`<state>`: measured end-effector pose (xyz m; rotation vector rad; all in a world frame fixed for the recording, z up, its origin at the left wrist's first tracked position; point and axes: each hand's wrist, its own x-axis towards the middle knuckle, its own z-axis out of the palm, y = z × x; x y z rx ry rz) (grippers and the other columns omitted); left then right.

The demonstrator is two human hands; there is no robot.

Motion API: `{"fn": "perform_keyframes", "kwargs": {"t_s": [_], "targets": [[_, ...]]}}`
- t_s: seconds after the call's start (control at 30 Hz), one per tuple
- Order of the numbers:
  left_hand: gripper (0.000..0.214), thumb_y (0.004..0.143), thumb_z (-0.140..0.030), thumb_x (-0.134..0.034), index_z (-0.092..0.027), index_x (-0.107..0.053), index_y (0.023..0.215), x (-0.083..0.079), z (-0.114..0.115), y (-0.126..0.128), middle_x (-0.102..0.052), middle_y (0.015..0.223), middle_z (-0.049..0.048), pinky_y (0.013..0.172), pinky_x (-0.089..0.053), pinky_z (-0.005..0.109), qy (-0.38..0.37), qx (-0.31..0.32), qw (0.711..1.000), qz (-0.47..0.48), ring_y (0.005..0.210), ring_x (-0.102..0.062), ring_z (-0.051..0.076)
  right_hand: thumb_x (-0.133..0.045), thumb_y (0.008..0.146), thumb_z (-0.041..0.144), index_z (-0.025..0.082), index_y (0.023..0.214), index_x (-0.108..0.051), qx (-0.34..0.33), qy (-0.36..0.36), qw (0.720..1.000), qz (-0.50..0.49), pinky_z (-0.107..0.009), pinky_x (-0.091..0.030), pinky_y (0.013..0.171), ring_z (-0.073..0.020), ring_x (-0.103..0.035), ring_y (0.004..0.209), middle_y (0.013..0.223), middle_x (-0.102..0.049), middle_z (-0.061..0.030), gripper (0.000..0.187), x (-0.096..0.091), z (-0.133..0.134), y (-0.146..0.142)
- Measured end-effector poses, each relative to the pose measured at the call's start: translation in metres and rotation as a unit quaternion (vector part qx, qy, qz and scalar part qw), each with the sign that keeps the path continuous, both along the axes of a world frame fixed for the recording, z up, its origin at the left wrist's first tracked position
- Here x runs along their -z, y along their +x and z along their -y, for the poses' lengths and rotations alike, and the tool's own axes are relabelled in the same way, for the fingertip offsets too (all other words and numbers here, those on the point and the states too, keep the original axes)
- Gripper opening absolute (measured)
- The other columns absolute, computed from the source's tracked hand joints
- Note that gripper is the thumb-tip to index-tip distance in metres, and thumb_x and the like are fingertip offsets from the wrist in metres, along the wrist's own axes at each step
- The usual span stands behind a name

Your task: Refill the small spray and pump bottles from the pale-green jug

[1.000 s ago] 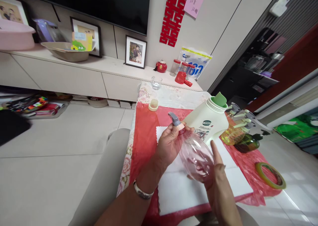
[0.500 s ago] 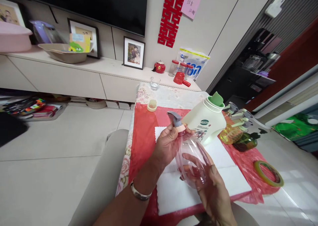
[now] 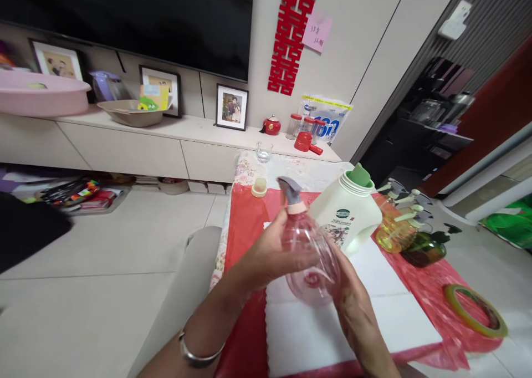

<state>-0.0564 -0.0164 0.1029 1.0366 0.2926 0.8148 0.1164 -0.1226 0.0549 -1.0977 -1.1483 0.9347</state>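
The left hand's [image 3: 270, 250] grip wraps the pink spray bottle [image 3: 307, 256] held above the tabletop [image 3: 353, 322]; the right hand [image 3: 353, 300] cups its base. The step looks like steadying the bottle upright; it looks empty. Rightwards, the white jug [image 3: 347, 212] stands uncapped, contents hidden, then yellow bottles [image 3: 394, 231].

Head-worn view, forward-down, close over table [image 3: 249, 223]

At your 1 o'clock, white jug [image 3: 347, 214] and pump bottles [image 3: 401, 231] block; white cloth [image 3: 332, 333] at 6 lies open; tape roll [image 3: 476, 310] at 4.
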Motion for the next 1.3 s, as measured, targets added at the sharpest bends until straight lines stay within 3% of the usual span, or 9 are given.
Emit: {"fn": "perform_keyframes", "kwargs": {"t_s": [0.1,0.2,0.3,0.4,0.5,0.63,0.9,1.1,1.3], "targets": [[0.069,0.071,-0.028,-0.084,-0.024,-0.052,0.131,-0.006,-0.02,-0.012,-0.064,0.124,0.01,0.095,-0.051,0.038,0.049,-0.173,0.983,-0.042,0.113,-0.063,0.027,-0.059,0.093,0.048,0.028,0.135,-0.059,0.106,0.096,0.989,0.023,-0.048,-0.054,0.089,-0.0311,-0.058,0.119,0.142,-0.051,-0.0121,0.047,-0.014,0.002,0.021],[0.069,0.068,-0.025,-0.083,-0.025,-0.05,0.129,-0.011,-0.054,-0.011,-0.063,0.121,0.0066,0.098,-0.048,0.038,0.16,-0.32,0.925,-0.13,0.113,-0.061,0.025,-0.065,0.088,0.039,0.023,0.121,-0.067,0.286,0.174,0.942,0.0,-0.043,-0.052,0.076,-0.0249,-0.065,0.09,0.117,-0.063,-0.0129,0.037,-0.031,0.0,0.054],[0.057,0.067,-0.024,-0.08,-0.021,-0.052,0.116,-0.006,-0.093,0.01,-0.06,0.113,0.0068,0.094,-0.048,0.04,0.255,-0.368,0.862,-0.237,0.105,-0.06,0.024,-0.073,0.077,0.036,0.021,0.108,-0.069,0.407,0.2,0.891,0.009,-0.039,-0.047,0.065,-0.0194,-0.061,0.068,0.095,-0.064,-0.0086,0.035,-0.031,-0.008,0.097],[0.056,0.064,-0.019,-0.079,-0.019,-0.049,0.112,0.01,-0.129,0.044,-0.057,0.117,0.01,0.099,-0.044,0.043,0.327,-0.393,0.804,-0.304,0.113,-0.055,0.028,-0.078,0.072,0.043,0.019,0.106,-0.068,0.479,0.185,0.858,-0.004,-0.038,-0.046,0.066,-0.0176,-0.059,0.065,0.088,-0.063,-0.0054,0.043,-0.009,-0.019,0.143],[0.061,0.064,-0.017,-0.079,-0.019,-0.045,0.115,0.027,-0.157,0.075,-0.054,0.121,0.0135,0.104,-0.04,0.046,0.338,-0.411,0.774,-0.344,0.121,-0.051,0.031,-0.081,0.067,0.045,0.017,0.105,-0.068,0.508,0.16,0.846,-0.019,-0.038,-0.046,0.065,-0.0171,-0.056,0.063,0.087,-0.064,-0.0059,0.049,0.02,-0.024,0.176],[0.063,0.067,-0.015,-0.077,-0.018,-0.042,0.12,0.048,-0.178,0.099,-0.051,0.127,0.017,0.108,-0.036,0.047,0.346,-0.402,0.773,-0.348,0.127,-0.048,0.032,-0.083,0.063,0.047,0.017,0.107,-0.069,0.522,0.132,0.842,-0.024,-0.037,-0.046,0.064,-0.0168,-0.056,0.064,0.089,-0.065,-0.0065,0.055,0.036,-0.022,0.195],[0.083,0.068,-0.026,-0.077,-0.013,-0.033,0.137,0.088,-0.189,0.099,-0.046,0.137,0.0219,0.113,-0.035,0.051,0.332,-0.353,0.789,-0.376,0.137,-0.042,0.038,-0.084,0.059,0.049,0.015,0.105,-0.07,0.532,0.117,0.838,-0.01,-0.04,-0.053,0.073,-0.0172,-0.06,0.068,0.089,-0.066,-0.0058,0.059,0.023,-0.019,0.195],[0.097,0.061,-0.03,-0.08,-0.011,-0.031,0.141,0.092,-0.181,0.097,-0.04,0.143,0.0241,0.118,-0.028,0.059,0.321,-0.347,0.793,-0.384,0.145,-0.029,0.045,-0.078,0.062,0.054,0.014,0.114,-0.068,0.592,0.083,0.801,0.031,-0.052,-0.05,0.098,-0.0238,-0.064,0.09,0.106,-0.067,-0.0113,0.067,0.032,-0.019,0.217],[0.078,0.078,-0.036,-0.061,-0.011,-0.027,0.144,0.096,-0.145,0.075,-0.038,0.144,0.0206,0.116,-0.031,0.063,0.363,-0.345,0.752,-0.428,0.145,-0.029,0.042,-0.074,0.064,0.057,0.013,0.137,-0.056,0.628,-0.019,0.765,0.138,-0.046,-0.045,0.105,-0.0264,-0.059,0.111,0.123,-0.061,-0.0131,0.088,0.049,-0.014,0.253]]}}
